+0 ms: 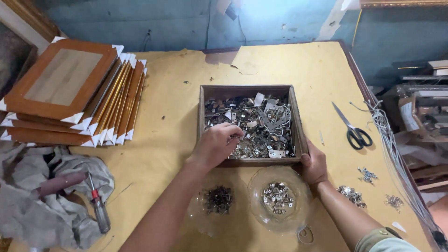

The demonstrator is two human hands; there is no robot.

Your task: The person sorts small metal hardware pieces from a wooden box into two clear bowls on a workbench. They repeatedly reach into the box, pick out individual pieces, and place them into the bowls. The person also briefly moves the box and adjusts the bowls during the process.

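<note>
The left hand (215, 143) reaches into the shallow wooden tray (201, 112), its fingers (233, 132) curled down and drawn together among the loose metal fittings (261, 123); whether they pinch a piece I cannot tell, since the knuckles hide the tips. The right hand (314, 163) clamps the tray's near right corner, thumb on the rim and fingers wrapped under the edge, apparently to steady the tray while the other hand digs.

Just below the left fingers, toward the person, sit two clear glass dishes: the left dish (201, 219) holds dark small parts, the right dish (298, 196) holds silvery ones. They stand close to the tray's near wall, within short reach.

Right of the right-hand fingers, small heaps of hardware (352, 195) lie on the bench (177, 93), with black-handled scissors (354, 133) beyond and a bundle of wire (387, 135) along the bench's right edge. That side is crowded. Left of the left fingers the bench is barer, until the stack of picture frames (70, 93), crumpled paper (28, 205) and a screwdriver (99, 210).
</note>
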